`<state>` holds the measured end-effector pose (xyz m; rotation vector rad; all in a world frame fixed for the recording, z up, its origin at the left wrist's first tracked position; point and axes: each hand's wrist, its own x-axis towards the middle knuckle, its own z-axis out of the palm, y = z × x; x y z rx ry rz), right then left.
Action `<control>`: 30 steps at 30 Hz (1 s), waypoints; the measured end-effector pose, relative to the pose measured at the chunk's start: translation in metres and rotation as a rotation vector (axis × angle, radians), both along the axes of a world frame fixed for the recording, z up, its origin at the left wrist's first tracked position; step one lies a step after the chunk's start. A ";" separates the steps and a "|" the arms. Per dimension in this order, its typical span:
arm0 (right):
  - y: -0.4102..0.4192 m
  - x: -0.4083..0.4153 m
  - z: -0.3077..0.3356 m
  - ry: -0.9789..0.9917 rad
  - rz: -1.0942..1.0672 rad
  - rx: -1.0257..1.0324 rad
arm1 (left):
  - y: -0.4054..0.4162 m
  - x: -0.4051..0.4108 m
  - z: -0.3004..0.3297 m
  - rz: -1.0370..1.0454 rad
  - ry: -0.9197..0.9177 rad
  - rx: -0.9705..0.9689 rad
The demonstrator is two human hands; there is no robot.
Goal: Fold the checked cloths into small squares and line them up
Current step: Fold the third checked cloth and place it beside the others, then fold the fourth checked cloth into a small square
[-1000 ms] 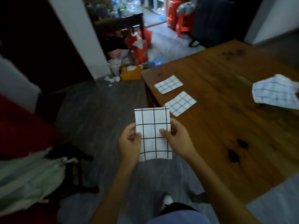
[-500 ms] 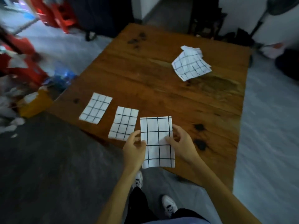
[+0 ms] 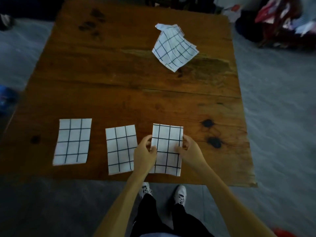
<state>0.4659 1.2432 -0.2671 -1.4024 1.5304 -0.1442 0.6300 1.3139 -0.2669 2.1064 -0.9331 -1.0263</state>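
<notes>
Two folded white cloths with black checks lie flat in a row near the front edge of the wooden table (image 3: 130, 82): the left cloth (image 3: 72, 141) and the middle cloth (image 3: 120, 148). A third folded checked cloth (image 3: 168, 142) is just right of them, over the table's front edge. My left hand (image 3: 145, 153) pinches its left edge and my right hand (image 3: 188, 149) pinches its right edge. Whether it touches the tabletop is unclear. A crumpled, unfolded checked cloth (image 3: 174, 47) lies at the far right of the table.
Dark knots (image 3: 212, 135) mark the wood right of my hands. Grey floor surrounds the table. Coloured clutter (image 3: 282, 19) sits on the floor at the far right. My feet in white shoes (image 3: 179, 194) stand just below the table's front edge.
My view swung from the room to square over the table. The held cloth came over the table's front edge, in line with the two folded cloths. Both hands kept their hold.
</notes>
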 end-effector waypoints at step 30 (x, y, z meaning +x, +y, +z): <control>-0.075 -0.264 0.225 -0.008 0.320 -0.760 | -0.065 -0.246 0.228 -0.304 -0.422 -0.360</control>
